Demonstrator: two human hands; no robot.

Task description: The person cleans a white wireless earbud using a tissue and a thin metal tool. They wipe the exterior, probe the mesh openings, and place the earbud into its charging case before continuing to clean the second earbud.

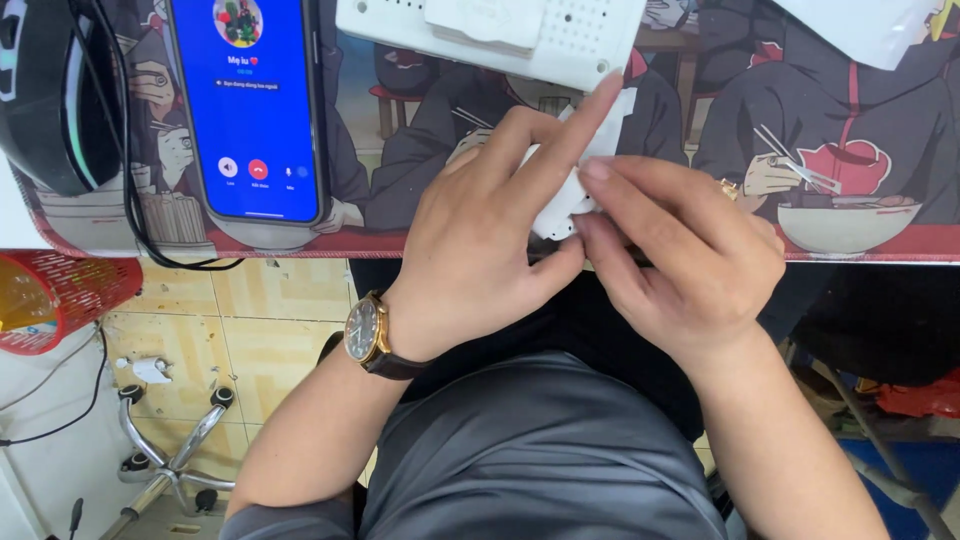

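I see a white perforated box (500,35) just right of the phone (250,105), whose blue screen glows on the picture-printed worktop (850,150). Further right, both my left hand (490,240) and right hand (680,255) pinch a small white part (565,205), fingers closed on it.

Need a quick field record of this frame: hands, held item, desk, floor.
left hand: grips small white part, index finger stretched along it; watch on wrist
right hand: fingertips pinch the same part; ring
desk: printed mat, phone with blue lit screen, white perforated box, black headset
floor: red basket, chair base
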